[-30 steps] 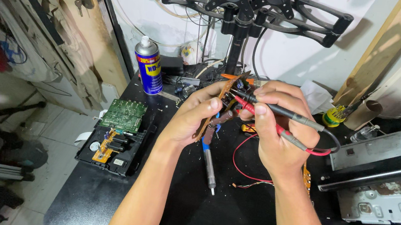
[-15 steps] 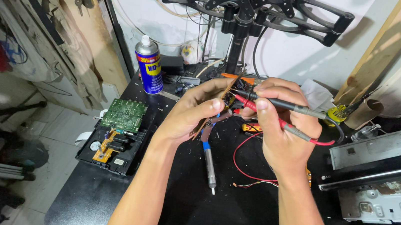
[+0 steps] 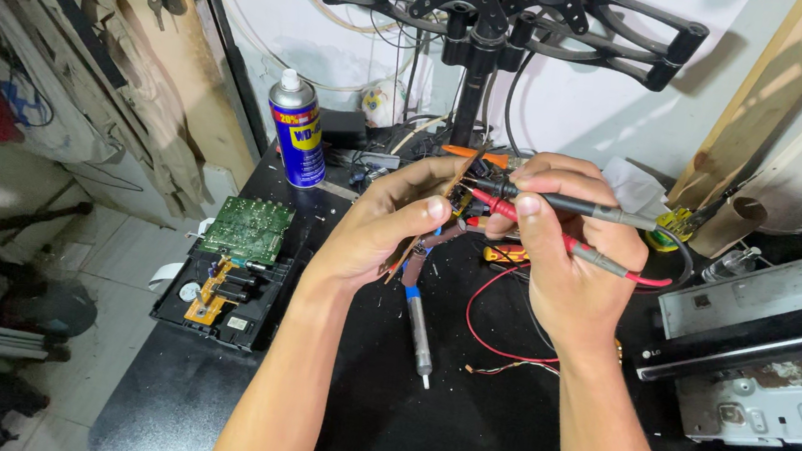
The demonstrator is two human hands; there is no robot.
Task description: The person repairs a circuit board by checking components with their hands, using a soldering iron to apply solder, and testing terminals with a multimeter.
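My left hand (image 3: 385, 229) holds a small brown circuit board (image 3: 434, 217) up on edge above the black table (image 3: 458, 434). My right hand (image 3: 569, 250) grips two meter probes, a black probe (image 3: 604, 213) and a red probe (image 3: 608, 263), with their tips against the board. Red and black leads (image 3: 480, 325) trail from the probes onto the table. A soldering iron (image 3: 417, 325) with a blue collar lies on the table just under my left hand.
A blue and yellow spray can (image 3: 295, 129) stands at the back left. A green circuit board (image 3: 247, 229) rests on a black open unit (image 3: 221, 306) at the table's left edge. Grey metal chassis (image 3: 769, 348) lie on the right. A black monitor-arm stand (image 3: 484, 23) rises behind.
Both hands have stayed together over the board. The probes have tilted slightly and the hands have shifted a little toward me.
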